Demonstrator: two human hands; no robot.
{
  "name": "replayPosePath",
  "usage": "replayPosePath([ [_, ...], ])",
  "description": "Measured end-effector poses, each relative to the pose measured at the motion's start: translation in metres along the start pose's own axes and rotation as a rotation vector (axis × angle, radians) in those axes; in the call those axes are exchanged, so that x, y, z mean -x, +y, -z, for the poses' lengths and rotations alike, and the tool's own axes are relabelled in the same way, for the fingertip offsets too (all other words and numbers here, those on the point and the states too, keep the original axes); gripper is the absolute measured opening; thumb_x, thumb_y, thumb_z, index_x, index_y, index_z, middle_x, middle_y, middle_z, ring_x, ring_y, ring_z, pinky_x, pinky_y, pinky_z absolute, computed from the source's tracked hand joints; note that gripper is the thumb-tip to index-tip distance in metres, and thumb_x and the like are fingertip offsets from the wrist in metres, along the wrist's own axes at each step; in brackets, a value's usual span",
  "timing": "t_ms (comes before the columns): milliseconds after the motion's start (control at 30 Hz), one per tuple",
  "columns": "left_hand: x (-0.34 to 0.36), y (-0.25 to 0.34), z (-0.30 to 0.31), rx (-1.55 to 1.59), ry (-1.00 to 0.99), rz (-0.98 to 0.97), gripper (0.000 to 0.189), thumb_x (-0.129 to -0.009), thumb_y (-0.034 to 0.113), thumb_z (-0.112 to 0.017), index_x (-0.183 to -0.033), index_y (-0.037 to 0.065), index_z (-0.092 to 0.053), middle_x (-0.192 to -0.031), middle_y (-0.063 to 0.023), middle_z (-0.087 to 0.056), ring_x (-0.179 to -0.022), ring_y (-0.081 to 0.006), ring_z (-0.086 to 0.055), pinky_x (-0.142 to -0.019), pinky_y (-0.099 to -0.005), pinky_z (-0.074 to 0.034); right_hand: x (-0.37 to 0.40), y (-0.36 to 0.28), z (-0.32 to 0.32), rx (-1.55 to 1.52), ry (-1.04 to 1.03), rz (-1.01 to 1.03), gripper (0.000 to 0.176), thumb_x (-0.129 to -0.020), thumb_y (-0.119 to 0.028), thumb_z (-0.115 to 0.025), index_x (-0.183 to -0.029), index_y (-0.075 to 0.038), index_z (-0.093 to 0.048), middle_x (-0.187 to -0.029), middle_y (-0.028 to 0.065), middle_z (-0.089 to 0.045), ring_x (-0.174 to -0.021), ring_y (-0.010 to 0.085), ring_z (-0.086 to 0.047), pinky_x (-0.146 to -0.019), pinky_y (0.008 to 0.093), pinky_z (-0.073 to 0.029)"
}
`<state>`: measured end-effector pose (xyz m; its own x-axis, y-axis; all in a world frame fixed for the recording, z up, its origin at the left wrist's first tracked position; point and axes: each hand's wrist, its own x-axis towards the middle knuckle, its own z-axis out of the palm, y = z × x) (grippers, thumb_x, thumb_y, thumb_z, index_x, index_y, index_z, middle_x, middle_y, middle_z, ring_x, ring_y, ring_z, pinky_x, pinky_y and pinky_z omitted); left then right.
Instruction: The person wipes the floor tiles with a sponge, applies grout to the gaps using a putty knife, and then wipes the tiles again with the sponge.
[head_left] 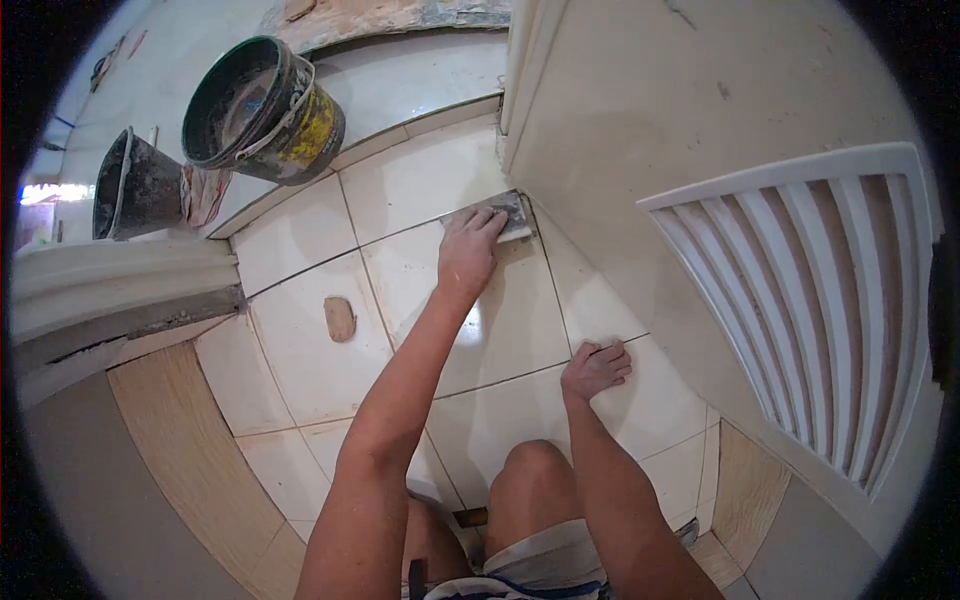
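My left hand (469, 245) is closed on a flat grey float (516, 218), pressed on the white floor tiles (505, 345) near the foot of the wall. Its fingers lie over the tool's top. Dark joint lines run between the tiles. Lower right, my right hand (597, 370) rests on the tiles beside a dark joint, its fingers curled in; whether anything is under them is hidden. A brown oval block (340, 319) lies on a tile to the left of my left forearm.
A dark bucket with a yellow patch (310, 125) stands on the raised step at upper left, with another black bucket (150, 185) farther left. A white louvred vent (800, 300) is at right. A door frame (130, 285) stands at left.
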<state>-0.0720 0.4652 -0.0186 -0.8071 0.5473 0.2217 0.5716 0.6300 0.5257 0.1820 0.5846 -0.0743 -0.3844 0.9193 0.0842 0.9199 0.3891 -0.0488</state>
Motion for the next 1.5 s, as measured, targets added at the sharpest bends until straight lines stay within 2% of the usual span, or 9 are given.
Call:
replayPosePath([
  [400, 0.01, 0.037, 0.016, 0.178, -0.311, 0.017, 0.039, -0.073, -0.002, -0.052, -0.108, 0.007, -0.068, -0.109, -0.0105, -0.068, -0.103, -0.0303, -0.061, -0.091, -0.04, -0.047, 0.0, 0.004, -0.004, -0.01, 0.025, 0.035, 0.042, -0.082, -0.025, -0.051, -0.118, -0.003, -0.047, -0.112, 0.0196, -0.048, -0.101, 0.0364, -0.046, -0.082, 0.0522, -0.037],
  [667, 0.083, -0.022, 0.036, 0.105, 0.253, 0.597, 0.046, -0.071, -0.005, -0.056, -0.117, 0.003, -0.062, -0.115, -0.0169, -0.063, -0.109, -0.0362, -0.057, -0.097, -0.0418, -0.045, 0.0, 0.004, -0.004, 0.0, 0.014, 0.029, 0.042, -0.082, -0.026, -0.05, -0.117, -0.002, -0.048, -0.113, 0.0175, -0.05, -0.098, 0.0355, -0.046, -0.083, 0.0508, -0.037],
  [833, 0.093, 0.151, -0.041, 0.399, -0.255, 0.254, 0.04, -0.082, 0.003, -0.053, -0.121, 0.003, -0.059, -0.123, -0.0195, -0.06, -0.12, -0.0369, -0.052, -0.105, -0.0436, -0.04, -0.002, -0.002, -0.004, -0.046, 0.042, 0.02, 0.04, -0.083, -0.025, -0.05, -0.116, -0.003, -0.049, -0.113, 0.017, -0.05, -0.098, 0.0355, -0.047, -0.083, 0.0497, -0.037],
  [900, 0.093, 0.172, -0.022, 0.408, -0.129, 0.21, 0.039, -0.083, 0.003, -0.053, -0.122, 0.004, -0.059, -0.124, -0.0195, -0.06, -0.12, -0.0374, -0.053, -0.104, -0.0423, -0.041, 0.0, 0.005, -0.009, -0.083, -0.016, -0.026, 0.039, -0.084, -0.025, -0.051, -0.115, -0.002, -0.05, -0.114, 0.0181, -0.051, -0.101, 0.0364, -0.048, -0.086, 0.0498, -0.037],
  [1033, 0.103, 0.045, 0.017, 0.223, 0.099, 0.282, 0.046, -0.079, 0.0, -0.055, -0.126, 0.002, -0.056, -0.126, -0.0184, -0.059, -0.121, -0.0351, -0.052, -0.107, -0.044, -0.037, 0.006, 0.043, -0.019, -0.44, 0.104, 0.285, 0.037, -0.09, -0.018, -0.053, -0.119, 0.002, -0.043, -0.113, 0.0179, -0.046, -0.106, 0.0333, -0.044, -0.095, 0.0444, -0.034],
  [1167, 0.064, -0.041, 0.034, -0.199, 0.23, 0.575, 0.042, -0.082, 0.002, -0.051, -0.123, -0.002, -0.056, -0.119, -0.0202, -0.06, -0.113, -0.0366, -0.054, -0.1, -0.0448, -0.042, 0.043, 0.083, 0.022, -0.818, -0.177, 0.121, 0.029, -0.091, -0.008, -0.047, -0.115, 0.005, -0.036, -0.106, 0.0145, -0.036, -0.101, 0.0242, -0.037, -0.094, 0.0367, -0.031],
  [1267, 0.035, 0.012, -0.049, 0.442, 0.266, 0.464, 0.038, -0.086, 0.006, -0.048, -0.123, -0.004, -0.054, -0.129, -0.0205, -0.055, -0.126, -0.0375, -0.046, -0.11, -0.0476, -0.032, 0.069, 0.107, 0.028, -0.902, -0.352, 0.035, 0.025, -0.09, -0.004, -0.042, -0.114, 0.002, -0.037, -0.098, 0.0087, -0.035, -0.093, 0.0204, -0.038, -0.09, 0.0324, -0.034],
  [1333, 0.064, 0.089, -0.115, -0.105, -0.218, 0.013, 0.044, -0.084, 0.009, -0.052, -0.126, -0.004, -0.052, -0.134, -0.0203, -0.05, -0.13, -0.0379, -0.042, -0.113, -0.05, -0.027, 0.078, 0.13, 0.034, -0.915, -0.439, 0.073, 0.024, -0.09, -0.002, -0.041, -0.113, 0.001, -0.038, -0.096, 0.0069, -0.035, -0.09, 0.0188, -0.038, -0.088, 0.0308, -0.035],
  [1500, 0.121, 0.177, -0.072, 0.375, -0.344, -0.266, 0.041, -0.082, 0.011, -0.055, -0.123, 0.01, -0.059, -0.13, -0.0123, -0.058, -0.123, -0.0329, -0.05, -0.11, -0.0442, -0.035, 0.068, 0.181, 0.049, -0.853, -0.626, 0.189, 0.02, -0.088, 0.001, -0.04, -0.108, -0.002, -0.042, -0.094, 0.0038, -0.038, -0.085, 0.0146, -0.039, -0.079, 0.0284, -0.038],
])
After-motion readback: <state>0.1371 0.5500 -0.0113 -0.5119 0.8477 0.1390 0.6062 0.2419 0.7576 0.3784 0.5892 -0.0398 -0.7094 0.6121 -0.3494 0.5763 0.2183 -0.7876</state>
